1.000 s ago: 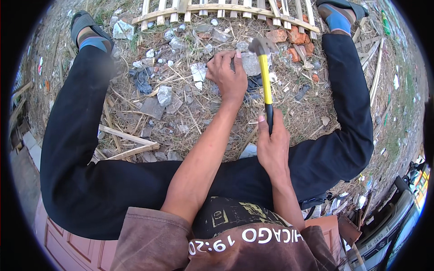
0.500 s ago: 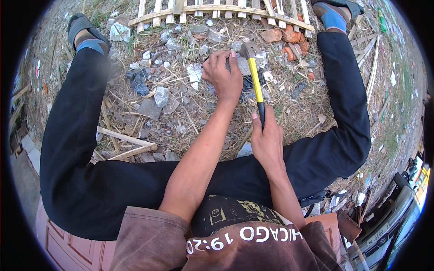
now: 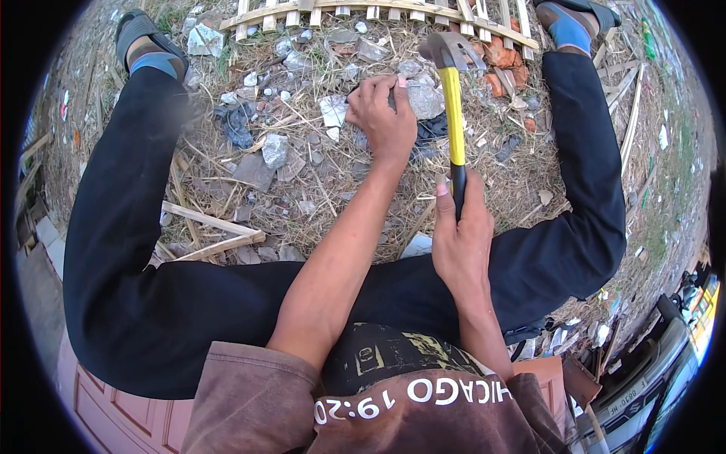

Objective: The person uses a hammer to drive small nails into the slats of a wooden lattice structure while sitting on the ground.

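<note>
A: State the right hand point(image 3: 463, 238).
B: Closed around the grip of a yellow-and-black claw hammer point(image 3: 454, 110) with a grey metal head. The hammer is held above the straw-covered, rubble-strewn ground point(image 3: 321, 189), head directed toward the far edge.
A: State the left hand point(image 3: 386, 121).
B: Fingers curled. A dark item point(image 3: 392, 99) shows beside the thumb, mostly covered; whether it is gripped, I cannot tell.
A: Identify adjacent items.
B: Angular grey chunk point(image 3: 426, 101), right of the left hand; flat white fragment point(image 3: 332, 111), left. Pale slatted wooden frame point(image 3: 269, 20) at the visible ground's far edge, near orange brick pieces point(image 3: 499, 54).
</note>
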`<state>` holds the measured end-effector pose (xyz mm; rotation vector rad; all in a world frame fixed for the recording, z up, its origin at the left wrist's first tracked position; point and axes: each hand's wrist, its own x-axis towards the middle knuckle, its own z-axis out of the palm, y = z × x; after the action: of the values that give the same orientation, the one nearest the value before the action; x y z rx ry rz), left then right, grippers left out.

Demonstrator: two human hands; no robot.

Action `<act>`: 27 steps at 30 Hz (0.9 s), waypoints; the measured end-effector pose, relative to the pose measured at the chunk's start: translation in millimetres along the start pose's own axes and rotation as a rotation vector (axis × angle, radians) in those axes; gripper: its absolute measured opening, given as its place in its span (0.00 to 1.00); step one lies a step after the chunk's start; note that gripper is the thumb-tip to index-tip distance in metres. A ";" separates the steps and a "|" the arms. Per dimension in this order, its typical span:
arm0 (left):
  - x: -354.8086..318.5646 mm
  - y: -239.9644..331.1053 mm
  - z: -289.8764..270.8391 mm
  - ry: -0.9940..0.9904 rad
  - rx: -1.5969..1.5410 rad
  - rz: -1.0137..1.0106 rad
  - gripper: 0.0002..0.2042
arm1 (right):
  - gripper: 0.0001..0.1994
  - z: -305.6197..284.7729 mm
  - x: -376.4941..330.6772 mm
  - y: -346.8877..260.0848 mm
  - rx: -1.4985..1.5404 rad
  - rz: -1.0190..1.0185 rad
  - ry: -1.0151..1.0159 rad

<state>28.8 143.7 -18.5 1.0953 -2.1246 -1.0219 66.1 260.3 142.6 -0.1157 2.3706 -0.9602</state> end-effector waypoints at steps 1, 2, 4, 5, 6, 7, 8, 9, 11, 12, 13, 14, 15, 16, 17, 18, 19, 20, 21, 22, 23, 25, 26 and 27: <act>-0.6 -1.1 -1.9 0.001 0.008 -0.007 0.10 | 0.12 0.9 -1.5 -0.7 0.003 -0.007 0.015; -1.1 -1.2 -0.9 0.002 0.007 -0.009 0.09 | 0.12 6.5 2.3 12.4 -0.054 -0.007 -0.006; 2.3 3.7 5.9 0.001 -0.017 0.001 0.09 | 0.12 6.6 6.5 20.8 -0.053 0.022 -0.029; -0.6 2.9 4.3 -0.001 -0.019 0.000 0.09 | 0.12 8.3 4.4 19.3 -0.048 0.045 -0.060; -3.3 1.6 2.4 -0.003 -0.021 0.000 0.09 | 0.12 5.6 2.9 16.0 -0.030 0.048 -0.052; -4.7 -0.3 0.7 -0.005 -0.014 -0.002 0.09 | 0.12 2.0 0.3 9.5 -0.021 0.043 -0.042; -1.7 -0.3 1.2 -0.002 -0.012 0.001 0.09 | 0.12 -3.1 0.2 -1.8 -0.013 0.031 -0.026; 0.2 -0.3 0.9 0.001 -0.011 0.003 0.09 | 0.12 -5.8 0.4 -8.1 -0.005 0.019 -0.010; 0.6 -2.7 -1.9 -0.015 -0.003 0.001 0.10 | 0.12 -7.9 3.3 -9.0 0.008 -0.035 0.015; -0.3 -2.9 -2.8 -0.018 -0.004 0.006 0.10 | 0.12 -9.2 6.3 -7.6 0.006 -0.033 0.016; -1.0 -2.8 -3.0 -0.020 -0.005 0.010 0.10 | 0.12 -10.4 8.9 -5.9 0.003 -0.031 0.017; -1.8 -1.0 -3.2 -0.026 -0.010 0.012 0.10 | 0.12 -11.0 10.6 -2.5 -0.009 -0.008 0.012; -2.3 0.8 -3.3 -0.032 -0.015 0.013 0.10 | 0.11 -11.4 12.2 1.4 -0.021 0.015 0.006; -2.1 2.3 -3.0 -0.037 -0.019 0.014 0.10 | 0.11 -11.4 13.3 3.9 -0.033 0.038 0.001; -2.1 2.7 -4.3 -0.045 -0.014 0.007 0.10 | 0.11 -10.3 12.4 5.5 -0.034 0.039 -0.004; -1.9 2.9 -5.5 -0.054 -0.009 0.000 0.10 | 0.11 -9.3 10.9 6.9 -0.035 0.040 -0.009; -1.8 3.2 -6.8 -0.062 -0.004 -0.007 0.10 | 0.11 -8.6 9.1 8.0 -0.037 0.040 -0.014; -1.7 2.9 -7.1 -0.060 -0.007 -0.009 0.10 | 0.11 -7.7 6.5 8.2 -0.026 0.010 0.003; -1.2 2.6 -7.4 -0.058 -0.009 -0.011 0.10 | 0.11 -6.1 3.1 8.0 -0.015 -0.021 0.020; -1.0 2.2 -7.9 -0.056 -0.012 -0.014 0.10 | 0.11 -4.6 1.2 7.7 -0.004 -0.052 0.036; -1.1 2.9 -8.0 -0.060 -0.011 -0.019 0.10 | 0.11 -3.1 0.8 7.9 -0.013 -0.039 0.031; -1.9 4.5 -8.1 -0.066 -0.009 -0.028 0.10 | 0.12 1.3 0.2 11.8 -0.031 -0.013 0.019; -2.0 5.1 -6.8 -0.064 -0.009 -0.030 0.10 | 0.12 3.6 2.0 18.1 -0.040 -0.020 0.010; -2.3 5.3 -6.2 -0.063 -0.011 -0.031 0.10 | 0.12 6.9 4.5 26.7 -0.049 -0.026 0.000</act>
<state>32.3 145.3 -10.9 1.1085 -2.1547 -1.0943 69.6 274.5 118.8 -0.1655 2.3989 -0.9144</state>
